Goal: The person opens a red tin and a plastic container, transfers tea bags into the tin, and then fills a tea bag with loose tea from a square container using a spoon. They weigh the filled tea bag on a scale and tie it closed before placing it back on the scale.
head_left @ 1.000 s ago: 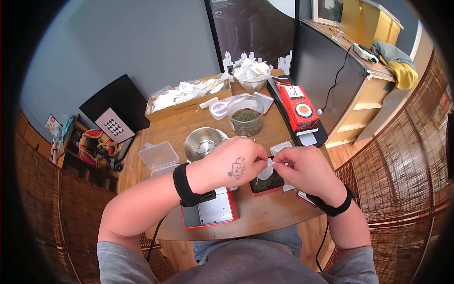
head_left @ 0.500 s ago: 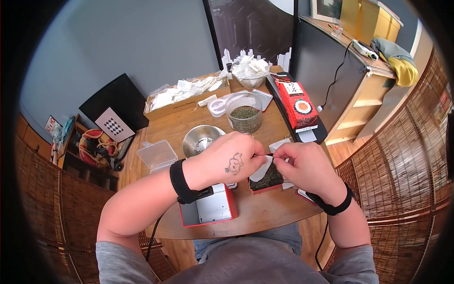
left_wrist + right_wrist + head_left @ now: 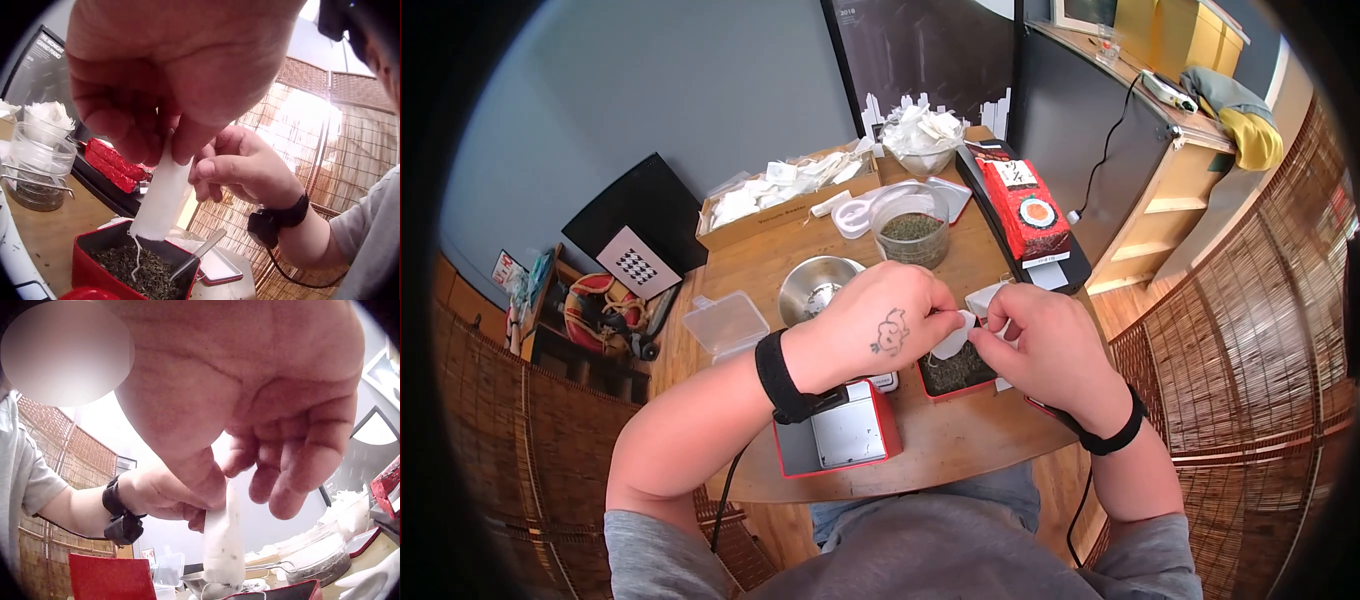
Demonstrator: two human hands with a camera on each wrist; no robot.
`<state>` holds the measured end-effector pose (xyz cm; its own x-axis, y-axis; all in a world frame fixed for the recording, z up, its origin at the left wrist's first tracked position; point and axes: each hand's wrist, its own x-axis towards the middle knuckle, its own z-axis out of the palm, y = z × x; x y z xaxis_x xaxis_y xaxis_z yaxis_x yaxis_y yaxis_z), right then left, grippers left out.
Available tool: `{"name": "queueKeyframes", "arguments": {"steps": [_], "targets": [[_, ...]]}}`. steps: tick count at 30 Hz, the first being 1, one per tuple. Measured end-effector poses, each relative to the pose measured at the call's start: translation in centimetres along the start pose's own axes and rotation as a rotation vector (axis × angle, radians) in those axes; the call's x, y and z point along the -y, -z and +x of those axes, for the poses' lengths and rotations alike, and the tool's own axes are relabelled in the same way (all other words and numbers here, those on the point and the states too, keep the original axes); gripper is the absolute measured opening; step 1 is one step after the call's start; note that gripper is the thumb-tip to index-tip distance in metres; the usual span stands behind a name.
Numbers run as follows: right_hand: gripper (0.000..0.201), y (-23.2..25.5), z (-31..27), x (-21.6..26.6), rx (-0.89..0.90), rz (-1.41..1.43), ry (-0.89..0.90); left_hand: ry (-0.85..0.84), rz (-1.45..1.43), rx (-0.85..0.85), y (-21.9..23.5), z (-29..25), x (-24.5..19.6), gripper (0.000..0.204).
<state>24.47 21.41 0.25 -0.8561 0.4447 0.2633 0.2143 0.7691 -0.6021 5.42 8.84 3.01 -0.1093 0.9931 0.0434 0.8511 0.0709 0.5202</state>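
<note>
A white empty-looking tea bag (image 3: 159, 200) with a string hangs over a red-rimmed tin of dried tea leaves (image 3: 956, 372). My left hand (image 3: 875, 325) pinches its upper edge between thumb and fingers. Beside that edge is my right hand (image 3: 1050, 350), its thumb at the bag and the other fingers loosely bent and spread apart in the right wrist view. A spoon handle (image 3: 209, 242) sticks out of the tea in the tin. Left of the tin lies a second red box (image 3: 850, 430), pale inside with a few dark crumbs.
Behind my left hand stands a steel bowl (image 3: 808, 285), with a clear plastic case (image 3: 725, 322) to its left. Farther back are a clear tub of tea (image 3: 912, 235), a carton of white bags (image 3: 785, 195), a heaped glass bowl (image 3: 922, 160) and a red foil pack (image 3: 1030, 215) on a black machine.
The bag has turned from a wide, flat face to a narrower one. My right thumb and forefinger have parted at its edge. The left hand keeps its pinch.
</note>
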Motion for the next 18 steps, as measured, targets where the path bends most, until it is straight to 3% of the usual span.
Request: {"name": "queueKeyframes", "arguments": {"steps": [4,8,10,18], "targets": [[0.019,-0.4,-0.1,-0.6,0.019,0.137,0.091,-0.101,0.048,-0.030,-0.5,0.1,0.5,0.022],[0.019,0.1,-0.3,-0.2,0.088,0.088,0.066,-0.067,0.010,-0.009,-0.3,0.2,0.1,0.024],[0.020,-0.8,-0.6,-0.9,0.022,0.165,0.143,-0.048,-0.020,-0.006,-0.4,0.1,0.0,0.023],[0.019,-0.6,-0.9,-0.6,0.024,0.081,0.157,0.012,-0.052,0.025,-0.1,0.2,-0.4,0.024]]}}
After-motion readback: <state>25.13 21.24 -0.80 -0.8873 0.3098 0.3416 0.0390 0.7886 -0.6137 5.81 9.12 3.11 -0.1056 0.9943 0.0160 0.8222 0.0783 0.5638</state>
